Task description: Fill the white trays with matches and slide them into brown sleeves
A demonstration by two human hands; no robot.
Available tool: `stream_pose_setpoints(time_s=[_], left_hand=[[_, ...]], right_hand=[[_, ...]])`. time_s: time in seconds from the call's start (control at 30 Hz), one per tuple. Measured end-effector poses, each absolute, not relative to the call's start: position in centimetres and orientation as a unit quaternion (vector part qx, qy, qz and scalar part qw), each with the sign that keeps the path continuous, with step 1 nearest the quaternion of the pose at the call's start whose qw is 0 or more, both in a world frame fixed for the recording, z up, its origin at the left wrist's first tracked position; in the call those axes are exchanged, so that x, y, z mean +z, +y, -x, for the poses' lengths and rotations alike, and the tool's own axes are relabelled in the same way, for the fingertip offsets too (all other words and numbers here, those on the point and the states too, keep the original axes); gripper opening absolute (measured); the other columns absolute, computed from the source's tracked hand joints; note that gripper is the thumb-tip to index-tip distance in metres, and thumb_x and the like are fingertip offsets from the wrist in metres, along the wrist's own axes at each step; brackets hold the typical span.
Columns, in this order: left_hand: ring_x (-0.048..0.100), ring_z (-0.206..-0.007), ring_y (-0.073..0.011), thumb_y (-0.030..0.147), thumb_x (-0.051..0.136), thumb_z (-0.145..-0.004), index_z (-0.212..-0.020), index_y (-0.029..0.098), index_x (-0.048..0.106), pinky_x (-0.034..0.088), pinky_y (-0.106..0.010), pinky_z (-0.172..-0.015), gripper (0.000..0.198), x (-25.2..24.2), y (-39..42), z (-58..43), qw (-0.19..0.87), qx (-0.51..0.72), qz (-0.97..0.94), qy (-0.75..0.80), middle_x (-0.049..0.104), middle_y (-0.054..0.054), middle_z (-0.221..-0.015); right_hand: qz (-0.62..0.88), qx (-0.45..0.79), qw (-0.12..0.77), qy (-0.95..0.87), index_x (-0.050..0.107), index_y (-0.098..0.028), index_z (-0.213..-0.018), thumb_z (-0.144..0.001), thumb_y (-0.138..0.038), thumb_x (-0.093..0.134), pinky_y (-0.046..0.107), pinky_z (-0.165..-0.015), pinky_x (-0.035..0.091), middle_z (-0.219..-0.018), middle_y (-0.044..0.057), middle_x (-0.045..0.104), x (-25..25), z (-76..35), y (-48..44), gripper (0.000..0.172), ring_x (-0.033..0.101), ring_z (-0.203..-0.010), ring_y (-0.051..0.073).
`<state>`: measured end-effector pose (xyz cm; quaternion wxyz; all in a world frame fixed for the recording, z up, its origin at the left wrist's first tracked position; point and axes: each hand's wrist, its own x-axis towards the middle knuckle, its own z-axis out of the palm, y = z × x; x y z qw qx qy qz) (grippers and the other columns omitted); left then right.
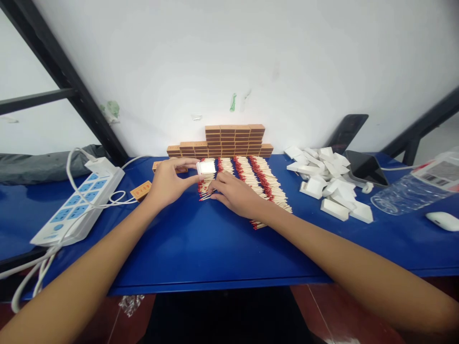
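My left hand (169,182) pinches a small white matchbox tray (206,167) between thumb and fingers, just above the blue table (201,248). My right hand (234,193) lies on rows of red-tipped matches (258,184), its fingertips closed on a few matches at the near left end of the rows. Behind the matches, stacked brown matchbox sleeves (229,141) form a low wall against the white wall. Two loose brown sleeves (141,190) lie to the left of my left hand.
A heap of white inner trays (328,184) sits to the right. A white power strip (84,200) with cables lies at the left. A dark phone stand (362,162), clear plastic bag (405,193) and white mouse (443,220) are at the far right.
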<state>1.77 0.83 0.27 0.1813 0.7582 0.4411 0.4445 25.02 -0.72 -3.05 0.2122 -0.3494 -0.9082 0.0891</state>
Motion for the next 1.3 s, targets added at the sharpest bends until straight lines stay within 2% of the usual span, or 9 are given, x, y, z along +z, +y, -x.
stream_pose_setpoints(time_s=[0.33,0.53,0.77,1.0,1.13,1.3], left_hand=[[0.079,-0.104,-0.0317,0.057,0.091,-0.077,-0.113,0.018,0.084,0.063,-0.048,-0.099,0.054,0.0,1.1,-1.7,0.186,0.442,-0.762,0.436,0.083,-0.012,-0.116],[0.079,-0.108,-0.0318,0.055,0.092,-0.076,-0.115,0.019,0.083,0.062,-0.047,-0.102,0.054,-0.1,1.3,-1.4,0.209,0.449,-0.757,0.425,0.083,-0.012,-0.118],[0.08,-0.106,-0.0327,0.051,0.097,-0.07,-0.112,0.018,0.084,0.063,-0.048,-0.101,0.054,-0.1,1.0,-1.6,0.217,0.447,-0.756,0.426,0.083,-0.012,-0.113],[0.079,-0.105,-0.0312,0.045,0.097,-0.072,-0.109,0.021,0.086,0.062,-0.048,-0.102,0.046,-0.4,0.5,-2.4,0.21,0.426,-0.77,0.426,0.083,-0.011,-0.112],[0.078,-0.105,-0.0324,0.046,0.098,-0.07,-0.105,0.022,0.087,0.061,-0.05,-0.102,0.044,-0.6,0.4,-2.6,0.198,0.422,-0.771,0.434,0.083,-0.011,-0.111],[0.08,-0.106,-0.0323,0.044,0.098,-0.07,-0.109,0.02,0.085,0.063,-0.048,-0.102,0.048,-0.4,0.4,-2.6,0.215,0.436,-0.76,0.432,0.084,-0.011,-0.109]], right_hand=[[0.34,0.126,0.224,-0.905,0.068,-0.019,-0.106,-0.106,-0.019,0.061,0.036,-0.092,0.048,-0.111,0.009,0.063,-3.1,-25.0,-0.7,0.006,0.058,-0.106,0.023],[0.342,0.16,0.232,-0.896,0.064,-0.019,-0.095,-0.104,-0.016,0.062,0.036,-0.092,0.048,-0.105,0.009,0.063,-2.8,-25.5,-0.4,0.009,0.058,-0.103,0.023],[0.39,0.063,0.387,-0.833,0.063,-0.021,-0.096,-0.106,-0.023,0.06,0.036,-0.083,0.045,-0.098,0.006,0.059,-1.2,-27.4,0.5,0.011,0.055,-0.093,0.023],[0.38,-0.066,0.351,-0.853,0.064,-0.02,-0.098,-0.109,-0.022,0.054,0.04,-0.088,0.045,-0.101,0.011,0.062,-1.6,-26.4,0.1,0.016,0.055,-0.099,0.027],[0.363,-0.047,0.349,-0.862,0.065,-0.02,-0.098,-0.107,-0.021,0.058,0.039,-0.087,0.047,-0.101,0.01,0.063,-2.0,-26.4,0.2,0.012,0.055,-0.098,0.026],[0.343,-0.022,0.401,-0.849,0.066,-0.02,-0.099,-0.107,-0.021,0.059,0.037,-0.084,0.047,-0.097,0.008,0.061,-1.8,-26.6,-0.1,0.011,0.058,-0.093,0.023]])
